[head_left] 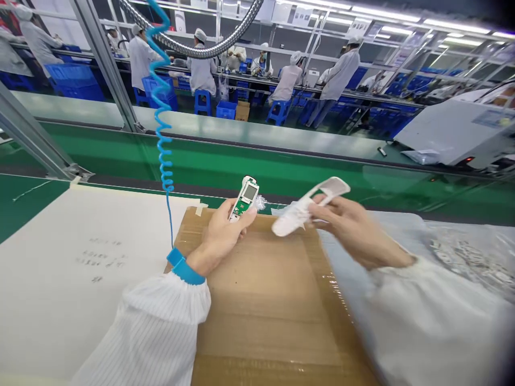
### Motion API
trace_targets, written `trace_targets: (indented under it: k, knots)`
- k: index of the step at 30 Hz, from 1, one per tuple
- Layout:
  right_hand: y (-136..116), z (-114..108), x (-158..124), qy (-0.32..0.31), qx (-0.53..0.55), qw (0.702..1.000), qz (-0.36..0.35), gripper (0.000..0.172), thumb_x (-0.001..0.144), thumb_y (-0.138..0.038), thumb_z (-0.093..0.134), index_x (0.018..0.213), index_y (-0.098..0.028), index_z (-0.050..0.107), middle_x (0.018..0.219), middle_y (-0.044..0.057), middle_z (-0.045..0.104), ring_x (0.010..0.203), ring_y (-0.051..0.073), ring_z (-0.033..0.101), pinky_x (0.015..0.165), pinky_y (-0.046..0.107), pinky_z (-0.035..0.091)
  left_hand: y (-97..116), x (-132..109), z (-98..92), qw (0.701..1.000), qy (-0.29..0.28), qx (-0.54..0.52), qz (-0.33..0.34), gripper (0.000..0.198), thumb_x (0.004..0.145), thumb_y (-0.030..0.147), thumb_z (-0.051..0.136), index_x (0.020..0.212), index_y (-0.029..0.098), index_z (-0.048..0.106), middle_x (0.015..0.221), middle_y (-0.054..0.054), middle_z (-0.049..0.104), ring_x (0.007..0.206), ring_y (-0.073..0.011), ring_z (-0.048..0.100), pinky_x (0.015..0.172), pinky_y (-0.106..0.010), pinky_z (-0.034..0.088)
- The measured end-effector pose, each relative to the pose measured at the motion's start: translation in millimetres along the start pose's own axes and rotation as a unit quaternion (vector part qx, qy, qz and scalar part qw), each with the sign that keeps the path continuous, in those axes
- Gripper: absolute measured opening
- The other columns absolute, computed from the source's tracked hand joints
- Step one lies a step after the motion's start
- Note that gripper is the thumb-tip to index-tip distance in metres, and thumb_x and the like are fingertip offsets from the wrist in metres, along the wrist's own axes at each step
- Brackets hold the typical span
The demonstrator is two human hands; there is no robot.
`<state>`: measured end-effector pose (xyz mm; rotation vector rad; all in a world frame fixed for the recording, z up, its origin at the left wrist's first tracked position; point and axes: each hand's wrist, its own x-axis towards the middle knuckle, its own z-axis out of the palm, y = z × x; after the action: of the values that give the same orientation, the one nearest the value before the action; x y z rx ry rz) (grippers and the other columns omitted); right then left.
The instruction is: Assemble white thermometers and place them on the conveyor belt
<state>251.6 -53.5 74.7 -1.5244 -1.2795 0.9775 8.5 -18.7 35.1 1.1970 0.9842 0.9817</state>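
Head view looks down on two bare hands held apart above a cardboard sheet (261,305). The left hand (220,236) is closed around the lower half of a handheld electronic unit (243,199), which shows a small LCD screen and an exposed green circuit board. The unit's long axis stands nearly upright, its top tipped away and slightly right. The right hand (348,228), its fingers curled and a little blurred, grips the middle of a long white plastic casing (298,209). The casing lies diagonally, its lower end reaching toward the left hand and its upper end pointing away to the right, with a narrow gap between it and the unit. A scrap of clear wrap (260,202) sits just beside the unit. A blue wrist strap (183,266) circles the left wrist, and a clear bag of small white parts (466,252) lies right of the cardboard.
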Motion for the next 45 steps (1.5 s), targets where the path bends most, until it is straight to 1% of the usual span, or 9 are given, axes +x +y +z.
trace_targets:
  k: [4,7,11,17,23,29,33,40,45]
  knots:
    - [12.8,88.1,10.8,-0.064,0.21,0.976,0.007,0.045,0.077,-0.048,0.084,0.112,-0.029,0.063,0.096,0.0,0.073,0.079,0.018,0.068,0.08,0.039,0.061,-3.3,2.0,-1.1,0.998,0.04,0.036,0.017,0.035,0.083,0.049,0.075,0.094,0.019,0.062,0.072,0.003,0.058,0.058,-0.0096,0.048,0.054,-0.025,0.037]
    - [27.4,115.0,13.0,-0.088,0.277,0.957,-0.016,0.052,0.083,-0.047,0.079,0.13,-0.036,0.059,0.126,0.001,0.071,0.106,0.022,0.069,0.088,0.04,0.06,-1.6,5.2,-6.4,0.997,0.061,0.003,-0.052,0.033,0.082,0.048,0.076,0.081,0.018,0.06,0.064,0.005,0.051,0.05,-0.0071,0.04,0.048,-0.024,0.028]
    - [41.1,104.2,12.2,-0.128,0.284,0.949,-0.046,0.049,0.089,-0.051,0.075,0.132,-0.034,0.06,0.144,0.004,0.065,0.13,0.026,0.06,0.107,0.047,0.052,-2.1,9.9,-11.5,0.991,0.006,-0.011,-0.133,0.031,0.083,0.046,0.075,0.084,0.018,0.063,0.066,0.003,0.052,0.048,-0.0067,0.038,0.046,-0.024,0.025]
    - [49.5,88.9,13.2,-0.094,0.288,0.952,-0.048,0.047,0.084,-0.052,0.08,0.123,-0.032,0.064,0.129,0.004,0.073,0.126,0.026,0.065,0.116,0.049,0.044,-12.3,12.4,-11.6,0.975,0.112,0.17,0.089,0.039,0.105,0.048,0.042,0.121,0.023,0.068,0.1,-0.005,0.073,0.089,-0.0192,0.066,0.077,-0.029,0.049]
    - [54.7,89.0,17.2,-0.063,0.29,0.954,-0.049,0.047,0.081,-0.051,0.084,0.119,-0.029,0.067,0.124,0.005,0.076,0.126,0.027,0.065,0.118,0.047,0.042,-17.3,7.5,-10.7,0.954,0.013,0.238,0.182,0.033,0.099,0.036,0.061,0.13,0.025,0.068,0.135,-0.005,0.07,0.124,-0.0235,0.063,0.109,-0.037,0.047]
    - [52.4,91.7,18.8,-0.048,0.331,0.941,-0.044,0.048,0.077,-0.053,0.086,0.113,-0.026,0.072,0.114,0.004,0.078,0.112,0.025,0.069,0.109,0.042,0.048,-21.5,4.4,-3.7,0.942,-0.012,0.269,0.202,0.036,0.1,0.035,0.061,0.133,0.025,0.067,0.134,-0.006,0.071,0.123,-0.0236,0.066,0.11,-0.039,0.05]
    - [33.2,94.6,14.7,-0.029,0.487,0.871,0.057,0.051,0.086,-0.073,0.065,0.088,-0.022,0.072,0.094,0.004,0.076,0.101,0.022,0.07,0.095,0.035,0.055,-18.2,-4.6,7.3,0.896,-0.067,0.388,0.205,0.042,0.107,0.038,0.043,0.144,0.023,0.057,0.138,-0.009,0.068,0.123,-0.0266,0.066,0.107,-0.044,0.051]
    - [23.9,84.0,5.6,0.012,0.577,0.802,0.153,0.049,0.101,-0.046,0.051,0.058,-0.023,0.053,0.037,-0.006,0.032,0.046,0.013,0.047,0.06,0.027,0.051,-16.5,-16.5,21.7,0.797,-0.139,0.55,0.209,0.051,0.105,0.057,0.04,0.137,0.022,0.059,0.102,-0.009,0.078,0.085,-0.0278,0.075,0.07,-0.036,0.055]
    - [26.0,82.9,10.4,-0.037,0.536,0.828,0.163,0.045,0.099,-0.057,0.055,0.071,-0.022,0.064,0.057,-0.001,0.058,0.066,0.017,0.062,0.067,0.029,0.055,-16.2,-8.1,10.2,0.797,-0.089,0.569,0.182,0.045,0.105,0.055,0.04,0.132,0.027,0.061,0.106,-0.005,0.078,0.084,-0.0265,0.074,0.066,-0.035,0.051]
